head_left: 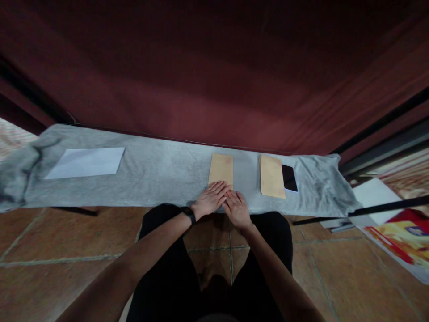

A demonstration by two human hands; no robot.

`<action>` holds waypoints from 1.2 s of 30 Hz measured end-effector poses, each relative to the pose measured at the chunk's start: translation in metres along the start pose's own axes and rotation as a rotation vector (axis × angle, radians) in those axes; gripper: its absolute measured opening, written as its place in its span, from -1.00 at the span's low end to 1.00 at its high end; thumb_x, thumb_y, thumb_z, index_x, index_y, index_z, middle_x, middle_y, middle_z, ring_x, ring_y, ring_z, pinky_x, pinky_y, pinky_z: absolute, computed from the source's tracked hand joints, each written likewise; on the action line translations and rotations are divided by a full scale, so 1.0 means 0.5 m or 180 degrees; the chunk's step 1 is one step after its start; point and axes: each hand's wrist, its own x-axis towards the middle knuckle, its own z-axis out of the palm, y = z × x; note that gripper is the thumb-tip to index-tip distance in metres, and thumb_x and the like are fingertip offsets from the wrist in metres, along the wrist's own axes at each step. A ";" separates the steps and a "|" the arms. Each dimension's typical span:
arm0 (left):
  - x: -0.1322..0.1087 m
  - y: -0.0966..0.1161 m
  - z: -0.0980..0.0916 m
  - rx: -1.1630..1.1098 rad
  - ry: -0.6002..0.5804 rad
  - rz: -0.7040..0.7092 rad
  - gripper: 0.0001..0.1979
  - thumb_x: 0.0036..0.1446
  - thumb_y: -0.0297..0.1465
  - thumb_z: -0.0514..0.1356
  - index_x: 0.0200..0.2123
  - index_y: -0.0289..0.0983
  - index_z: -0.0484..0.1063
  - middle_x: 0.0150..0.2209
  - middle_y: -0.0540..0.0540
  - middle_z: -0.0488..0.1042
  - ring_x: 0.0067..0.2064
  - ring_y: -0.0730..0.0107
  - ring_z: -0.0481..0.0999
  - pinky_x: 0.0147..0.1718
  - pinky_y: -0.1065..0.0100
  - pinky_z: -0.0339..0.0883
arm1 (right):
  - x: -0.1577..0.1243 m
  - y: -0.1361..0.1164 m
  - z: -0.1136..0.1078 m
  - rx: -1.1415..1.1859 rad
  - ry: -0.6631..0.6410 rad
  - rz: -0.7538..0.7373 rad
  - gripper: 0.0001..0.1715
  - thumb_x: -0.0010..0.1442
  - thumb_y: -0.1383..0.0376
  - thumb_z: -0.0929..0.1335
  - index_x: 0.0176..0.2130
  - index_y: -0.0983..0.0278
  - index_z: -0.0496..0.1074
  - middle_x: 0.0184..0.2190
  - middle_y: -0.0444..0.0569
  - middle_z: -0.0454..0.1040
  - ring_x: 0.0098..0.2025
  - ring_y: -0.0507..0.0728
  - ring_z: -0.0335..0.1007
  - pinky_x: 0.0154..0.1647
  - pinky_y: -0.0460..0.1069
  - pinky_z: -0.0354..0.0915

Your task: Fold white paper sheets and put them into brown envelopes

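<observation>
A brown paper envelope point(220, 167) lies flat on the grey cloth in front of me, its near end under my fingers. My left hand point(209, 198) rests flat on that end, fingers stretched out together. Beside it, my right hand point(237, 209) lies with fingers extended, its fingertips by the envelope's near right corner and meeting the left fingers. Neither hand grips anything. To the right sits a small stack of brown envelopes point(272, 176), partly over a dark smartphone point(289, 178). White paper sheets point(87, 162) lie at the far left.
A grey cloth point(161, 172) covers the long narrow table, with bunched folds at both ends. Behind it rises a dark red panel point(201, 103). On the tiled floor at right stands a colourful printed box point(404, 237). My knees are under the table's front edge.
</observation>
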 end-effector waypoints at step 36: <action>-0.021 0.008 0.011 0.0323 0.0309 -0.1997 -0.39 0.40 -0.30 -0.17 0.40 -0.49 0.10 0.42 -0.32 0.12 0.47 0.11 0.03 0.42 0.05 -0.12 | -0.031 -0.022 0.022 -0.0030 0.0722 0.0797 -0.49 0.46 0.27 0.17 0.30 0.35 0.34 0.30 0.11 0.36 0.34 0.26 0.25 0.42 0.22 0.02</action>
